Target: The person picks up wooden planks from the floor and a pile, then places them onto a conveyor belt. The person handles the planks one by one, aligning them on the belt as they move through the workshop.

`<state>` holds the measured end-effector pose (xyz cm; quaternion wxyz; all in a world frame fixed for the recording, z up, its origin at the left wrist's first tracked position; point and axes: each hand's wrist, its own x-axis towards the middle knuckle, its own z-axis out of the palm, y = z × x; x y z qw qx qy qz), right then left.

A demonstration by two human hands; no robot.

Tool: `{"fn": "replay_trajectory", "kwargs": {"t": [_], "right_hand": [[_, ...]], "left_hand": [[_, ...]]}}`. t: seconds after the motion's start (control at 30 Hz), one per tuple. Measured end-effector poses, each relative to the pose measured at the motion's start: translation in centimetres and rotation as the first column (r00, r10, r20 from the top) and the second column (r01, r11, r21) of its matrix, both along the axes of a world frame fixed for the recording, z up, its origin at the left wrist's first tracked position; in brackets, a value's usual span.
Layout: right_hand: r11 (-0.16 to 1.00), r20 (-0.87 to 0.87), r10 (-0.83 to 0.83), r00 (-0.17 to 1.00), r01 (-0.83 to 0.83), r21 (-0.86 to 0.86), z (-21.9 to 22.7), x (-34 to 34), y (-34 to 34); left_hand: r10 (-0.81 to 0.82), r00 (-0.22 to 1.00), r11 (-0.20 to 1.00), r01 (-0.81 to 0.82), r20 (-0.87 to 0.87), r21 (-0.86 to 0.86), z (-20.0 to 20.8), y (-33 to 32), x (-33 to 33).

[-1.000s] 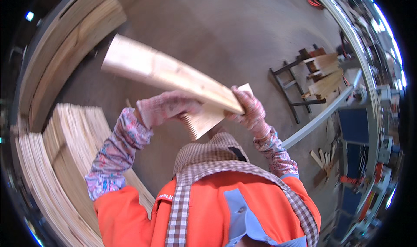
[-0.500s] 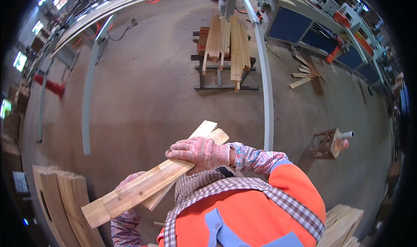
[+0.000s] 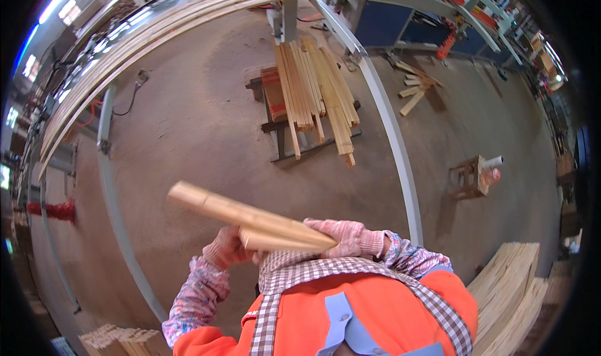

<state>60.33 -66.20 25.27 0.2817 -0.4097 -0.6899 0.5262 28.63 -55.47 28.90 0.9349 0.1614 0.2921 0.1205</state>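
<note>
A wide workshop floor point(image 3: 188, 137) of dull brown concrete, dusty and faintly stained, fills most of the view, crossed by pale grey metal rails point(image 3: 391, 137) that curve with the lens. At the upper middle a dark metal rack point(image 3: 275, 115) carries a bundle of long, narrow wooden slats point(image 3: 316, 96), pale and rough-sawn, their ends uneven. Loose offcuts point(image 3: 413, 87) lie scattered on the floor to the right of it. At the lower right stands a stack of light boards point(image 3: 510, 293) with ribbed edges, and another stack point(image 3: 122, 341) shows at the lower left. A small wooden stool point(image 3: 466, 177) sits near the right rail.

Close to the chest, the person holds a flat, pale wooden plank point(image 3: 250, 217), smooth-faced and blurred, angled up to the left. The left hand point(image 3: 226, 248) in a pink knitted glove is closed under it; the right hand point(image 3: 341, 237), gloved alike, grips its near end.
</note>
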Motion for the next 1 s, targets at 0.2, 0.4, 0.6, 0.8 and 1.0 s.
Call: {"fn": "replay_trajectory", "kwargs": {"t": [0.2, 0.4, 0.6, 0.8, 1.0], "right_hand": [[0.815, -0.521, -0.557, 0.647, 0.303, -0.495, -4.7, 8.9, -3.6], [0.466, -0.028, -0.861, 0.508, 0.766, -0.443, -5.8, 3.8, 7.7], [0.506, -0.111, -0.852, 0.512, 0.751, -0.424, -11.5, 4.8, 18.7], [0.705, 0.485, -0.705, 0.517, 0.584, 0.402, -23.6, 8.1, 30.2], [0.631, 0.277, -0.702, 0.656, 0.753, -0.185, -17.1, 7.5, 39.2]], "left_hand": [[0.162, 0.986, 0.955, -0.167, 0.039, 0.247, -0.7, 4.2, 15.8], [0.394, 0.808, 0.751, -0.008, -0.439, 0.660, -6.6, 16.5, 12.9], [0.509, 0.530, 0.536, 0.422, -0.679, 0.731, -10.4, 23.1, 12.1], [0.525, 0.263, 0.588, 0.576, -0.810, 0.568, -11.1, 29.2, 14.5], [0.435, 0.254, 0.705, 0.501, -0.864, 0.502, -14.7, 32.5, 15.9]]}}
